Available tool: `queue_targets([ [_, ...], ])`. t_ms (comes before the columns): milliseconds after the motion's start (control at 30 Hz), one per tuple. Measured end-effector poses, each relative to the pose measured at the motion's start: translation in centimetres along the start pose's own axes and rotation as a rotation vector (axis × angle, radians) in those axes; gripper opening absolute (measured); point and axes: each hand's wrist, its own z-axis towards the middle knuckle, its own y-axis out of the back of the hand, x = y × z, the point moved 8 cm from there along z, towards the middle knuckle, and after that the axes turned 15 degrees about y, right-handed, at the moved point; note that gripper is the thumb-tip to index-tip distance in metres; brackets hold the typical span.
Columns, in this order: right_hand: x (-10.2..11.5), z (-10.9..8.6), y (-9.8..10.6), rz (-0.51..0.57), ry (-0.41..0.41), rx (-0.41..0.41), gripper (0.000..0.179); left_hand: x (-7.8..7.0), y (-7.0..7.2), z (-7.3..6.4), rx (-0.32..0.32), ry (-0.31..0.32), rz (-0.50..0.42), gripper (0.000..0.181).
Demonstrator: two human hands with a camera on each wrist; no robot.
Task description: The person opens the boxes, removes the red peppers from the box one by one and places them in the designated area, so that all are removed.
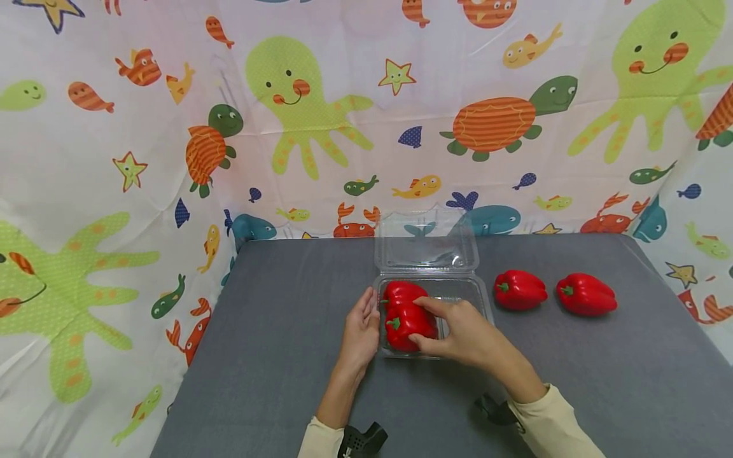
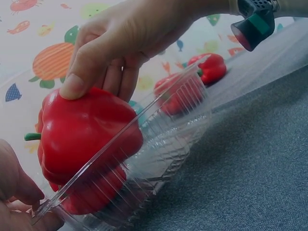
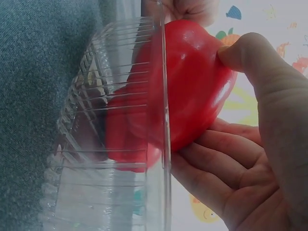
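A clear plastic clamshell container stands on the table with its lid tipped back. My left hand holds the container's left side, its fingers and thumb at the rim corner in the left wrist view. The thumb and fingers of my right hand grip a red bell pepper with a green stem, its upper part above the container's rim. Another red bell pepper sits in the container's left part, partly hidden behind and below the gripped one.
Two more red bell peppers lie right of the container, one nearer and one farther. The grey tabletop is backed by a curtain printed with sea animals.
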Motion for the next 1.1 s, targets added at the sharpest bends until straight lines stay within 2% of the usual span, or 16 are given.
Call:
queue_targets([
  [200,0.4,-0.2,0.4,0.016,0.015,-0.013,0.065,0.0,0.0,0.0,0.003,-0.003,-0.011,0.058],
  [533,1.0,-0.6,1.8,-0.010,-0.025,-0.011,0.071,-0.1,-0.1,0.0,0.006,-0.036,-0.023,0.057],
  [833,1.4,-1.6,3.7,-0.100,-0.029,-0.044,0.070,-0.2,-0.3,-0.1,0.017,-0.062,-0.032,0.056],
  [1100,1.5,-2.7,5.7,-0.166,-0.015,-0.082,0.072,-0.3,-0.2,-0.1,0.008,-0.048,-0.020,0.057],
])
